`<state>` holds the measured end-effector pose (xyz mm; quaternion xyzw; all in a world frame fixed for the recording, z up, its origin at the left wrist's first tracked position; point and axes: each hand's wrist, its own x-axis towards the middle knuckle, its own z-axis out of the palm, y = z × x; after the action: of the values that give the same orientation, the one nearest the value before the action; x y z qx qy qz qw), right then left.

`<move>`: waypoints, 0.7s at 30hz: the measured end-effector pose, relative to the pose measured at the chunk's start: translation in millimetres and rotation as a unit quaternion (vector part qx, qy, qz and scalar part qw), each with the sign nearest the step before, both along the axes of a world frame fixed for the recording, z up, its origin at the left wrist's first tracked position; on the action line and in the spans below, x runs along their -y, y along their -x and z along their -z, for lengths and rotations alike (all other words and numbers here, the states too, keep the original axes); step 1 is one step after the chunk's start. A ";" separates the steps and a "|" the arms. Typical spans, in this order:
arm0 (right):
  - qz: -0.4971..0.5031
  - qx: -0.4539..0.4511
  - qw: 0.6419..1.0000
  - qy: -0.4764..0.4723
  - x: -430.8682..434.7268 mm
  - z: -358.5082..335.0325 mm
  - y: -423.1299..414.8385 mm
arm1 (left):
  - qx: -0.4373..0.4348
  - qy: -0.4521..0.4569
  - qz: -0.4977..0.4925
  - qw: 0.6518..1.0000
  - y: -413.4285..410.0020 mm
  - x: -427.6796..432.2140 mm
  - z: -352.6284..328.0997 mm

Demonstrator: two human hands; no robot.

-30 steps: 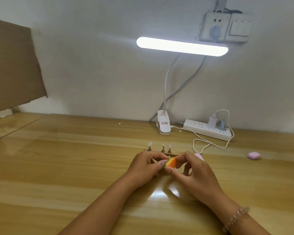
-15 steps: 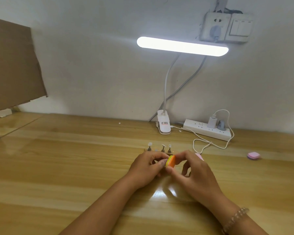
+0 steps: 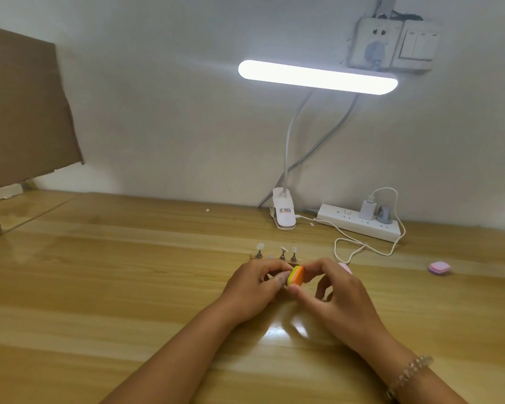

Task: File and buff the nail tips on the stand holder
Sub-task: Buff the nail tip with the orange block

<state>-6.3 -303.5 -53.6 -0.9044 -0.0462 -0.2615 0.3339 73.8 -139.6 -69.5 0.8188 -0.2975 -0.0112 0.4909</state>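
A cardboard sheet [image 3: 24, 112] stands at the upper left of the frame. Mid-frame on the desk [image 3: 99, 287], the stand holder [image 3: 255, 258] carries nail tips [image 3: 260, 246] on upright pegs, and the hands just in front hide its near right end. The left hand [image 3: 254, 290] curls against the orange buffer block [image 3: 295, 275]; I cannot tell what its grip holds. The right hand [image 3: 341, 298] pinches the block. Behind are a clip lamp [image 3: 318, 77] and a power strip [image 3: 359, 225]. A pink block [image 3: 439, 268] lies at the far right.
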 end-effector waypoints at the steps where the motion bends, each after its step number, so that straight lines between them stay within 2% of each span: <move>1: 0.017 0.004 1.000 -0.009 1.7 0.1 -1.8 | -0.001 0.000 0.000 1.000 0.6 0.1 -0.2; 3: 0.037 0.015 0.999 -0.002 3.3 0.1 -2.6 | -0.001 -0.004 0.002 1.000 1.0 0.3 -0.4; 6: -0.005 0.011 1.000 0.028 -2.3 0.6 1.6 | 0.004 -0.007 0.002 1.000 -0.2 -0.6 -0.5; 9: 0.030 0.013 0.999 -0.016 3.3 -0.6 -2.6 | 0.010 -0.017 0.002 1.000 0.7 -0.1 -1.9; 14: -0.010 0.004 1.000 0.008 -0.2 -0.6 0.9 | 0.010 -0.020 0.005 1.000 1.8 -1.5 -3.3; 16: 0.019 0.014 1.000 -0.007 2.7 -0.8 -1.4 | 0.013 -0.036 0.003 0.999 1.4 -0.8 -2.9; 19: 0.004 0.023 0.999 0.047 -0.1 0.5 0.9 | 0.009 -0.039 0.005 0.999 2.2 -1.3 -2.5; 21: -0.011 0.014 0.999 0.039 -0.9 -0.1 1.2 | 0.009 -0.035 0.008 0.999 2.4 -1.3 -3.6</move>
<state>-7.5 -302.5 -53.5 -0.9123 -0.0710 -0.2687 0.3008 71.4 -138.3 -65.8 0.8333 -0.3075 -0.0179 0.4591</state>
